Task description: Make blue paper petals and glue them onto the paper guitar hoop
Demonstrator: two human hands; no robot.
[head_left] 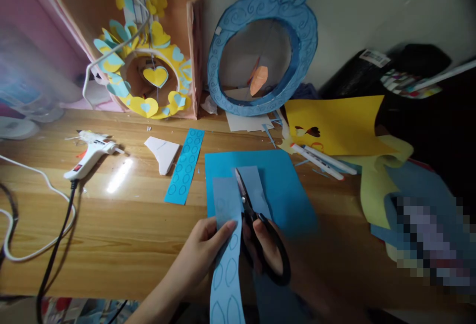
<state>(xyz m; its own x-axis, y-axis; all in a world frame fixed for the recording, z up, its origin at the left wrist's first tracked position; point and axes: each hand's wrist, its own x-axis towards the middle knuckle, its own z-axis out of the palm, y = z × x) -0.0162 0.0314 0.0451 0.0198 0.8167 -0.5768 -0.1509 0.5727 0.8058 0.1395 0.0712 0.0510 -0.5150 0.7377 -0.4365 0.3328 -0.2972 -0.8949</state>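
My left hand (210, 242) is closed on a light blue paper strip (227, 274) with leaf-like oval outlines drawn on it, thumb on top. In my right hand (268, 247) is a pair of black-handled scissors (248, 205), fingers through the loops. The blades point away from me along the strip's right edge, where a second light blue paper piece (256, 190) lies beside it. Whether the blades are parted is hard to see. Under the papers lies a bright blue sheet (286, 180). To the left sits a narrower blue strip (185, 165) covered in small drawn ovals.
A white glue gun (91, 150) with its cord rests at the left, near a white paper scrap (162, 153). Behind stand a box with yellow paper hearts (148, 106) and a blue ring-shaped frame (215, 66). Markers (320, 160) and yellow paper (342, 121) lie at the right.
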